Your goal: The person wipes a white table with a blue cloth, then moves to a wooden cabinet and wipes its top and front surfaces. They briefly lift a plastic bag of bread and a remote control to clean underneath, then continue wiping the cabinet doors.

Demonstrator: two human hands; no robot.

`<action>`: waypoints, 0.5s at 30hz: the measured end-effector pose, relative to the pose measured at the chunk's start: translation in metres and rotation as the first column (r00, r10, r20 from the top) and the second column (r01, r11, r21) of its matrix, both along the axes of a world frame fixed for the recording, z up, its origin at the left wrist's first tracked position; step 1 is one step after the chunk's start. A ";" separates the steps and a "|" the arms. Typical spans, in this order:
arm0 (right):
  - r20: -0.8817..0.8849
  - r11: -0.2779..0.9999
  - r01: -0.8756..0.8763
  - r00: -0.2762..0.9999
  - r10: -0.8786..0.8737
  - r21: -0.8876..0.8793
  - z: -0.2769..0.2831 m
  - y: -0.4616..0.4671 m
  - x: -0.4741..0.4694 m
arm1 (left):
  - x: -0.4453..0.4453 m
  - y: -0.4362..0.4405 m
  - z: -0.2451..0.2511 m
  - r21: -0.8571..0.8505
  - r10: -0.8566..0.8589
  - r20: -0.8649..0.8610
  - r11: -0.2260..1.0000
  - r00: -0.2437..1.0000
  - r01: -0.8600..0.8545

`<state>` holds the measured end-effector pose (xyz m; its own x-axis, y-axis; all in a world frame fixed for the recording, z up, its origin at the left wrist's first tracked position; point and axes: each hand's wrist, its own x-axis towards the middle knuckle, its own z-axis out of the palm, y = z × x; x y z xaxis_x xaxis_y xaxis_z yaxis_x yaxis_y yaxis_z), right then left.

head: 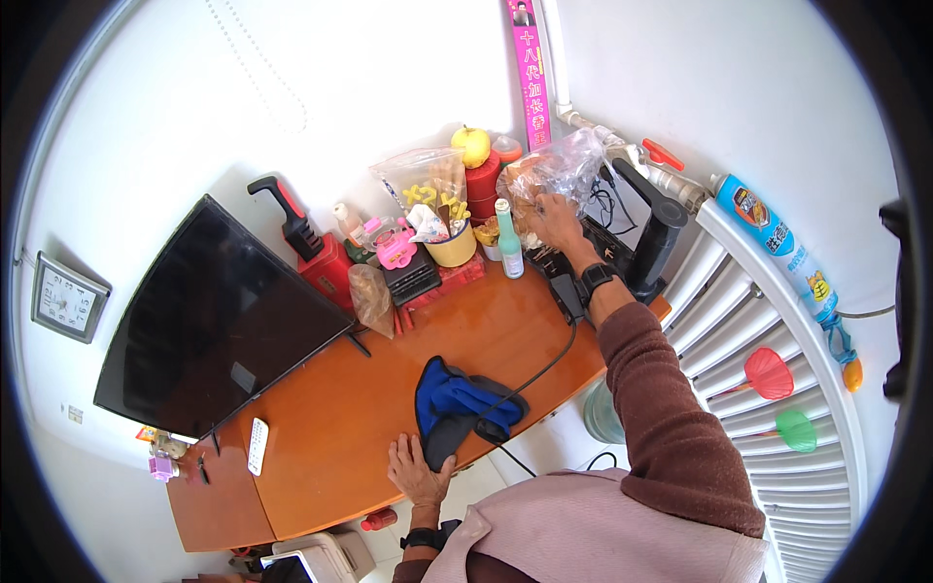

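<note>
My left hand [421, 466] rests on the near edge of the wooden desk [350, 430], fingers a little apart. Its thumb lies against the dark end of a blue cloth item with black edging [466, 397]; what this item is I cannot tell. A black cable [543, 372] crosses over the cloth. At the desk's far right corner, my right hand [557, 222] has its fingers closed on a crinkled clear plastic bag [583, 157] with brown contents. Below the right wrist sits a black power adapter [566, 297]. A pale green glass bottle [509, 244] stands left of that hand.
A black monitor [219, 321] fills the left side, a white remote [257, 446] before it. Along the back stand a yellow mug [450, 249], a pink toy [396, 248] and a red tin with a yellow apple [471, 147]. A white radiator [729, 313] borders the right.
</note>
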<state>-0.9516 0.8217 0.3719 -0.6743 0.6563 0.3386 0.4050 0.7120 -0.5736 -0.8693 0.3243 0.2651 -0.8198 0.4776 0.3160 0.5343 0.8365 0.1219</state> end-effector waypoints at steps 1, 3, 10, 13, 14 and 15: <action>0.003 1.000 -0.017 1.000 0.017 0.017 -0.002 -0.004 0.003 | 0.000 0.000 0.000 0.001 0.002 0.005 1.000 1.000 -0.002; 0.066 1.000 -0.009 0.998 0.008 0.022 -0.004 -0.010 0.010 | 0.000 0.000 0.001 0.006 0.001 0.006 1.000 1.000 -0.001; -0.216 0.974 0.053 0.976 -0.005 0.219 0.012 -0.009 0.029 | 0.001 -0.001 0.000 0.026 0.005 0.017 1.000 1.000 -0.005; -0.287 0.962 0.046 0.957 0.035 0.270 0.029 -0.011 0.043 | 0.001 -0.001 -0.001 0.039 0.004 0.013 0.999 1.000 -0.004; -0.333 0.955 0.054 0.942 0.049 0.293 0.034 -0.015 0.047 | 0.000 -0.001 -0.001 0.038 0.001 0.010 0.999 1.000 -0.002; -0.373 0.943 0.034 0.923 0.098 0.331 0.038 -0.021 0.052 | 0.000 -0.001 0.000 0.038 -0.004 0.000 0.999 1.000 0.004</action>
<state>-0.9000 0.8009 0.4103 -0.4701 0.4456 0.7619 0.1776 0.8933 -0.4129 -0.8695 0.3235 0.2648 -0.8178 0.4688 0.3338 0.5379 0.8288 0.1540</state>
